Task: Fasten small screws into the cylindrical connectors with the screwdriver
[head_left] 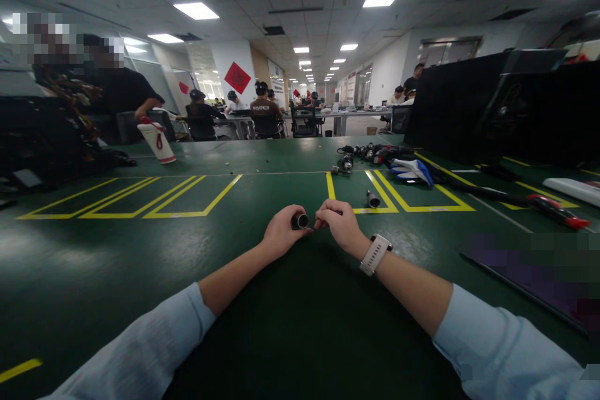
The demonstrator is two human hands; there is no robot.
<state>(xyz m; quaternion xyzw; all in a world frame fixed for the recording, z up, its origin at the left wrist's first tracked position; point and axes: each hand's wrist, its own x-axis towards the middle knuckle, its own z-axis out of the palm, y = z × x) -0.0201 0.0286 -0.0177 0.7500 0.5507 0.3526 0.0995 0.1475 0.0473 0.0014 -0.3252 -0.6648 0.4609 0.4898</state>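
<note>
From here I see the left fingers (pixel 294 209) curled around a tube (pixel 301 221), its open end showing. It looks stiff, fairly light, perhaps slick: best held around its outer wall. Just beside, the right fingers (pixel 324 215) press together; on what, I can't tell.

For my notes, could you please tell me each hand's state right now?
Left hand: closed, holding a dark cylindrical part.
Right hand: pinched closed; whether it holds something small cannot be told.
</note>
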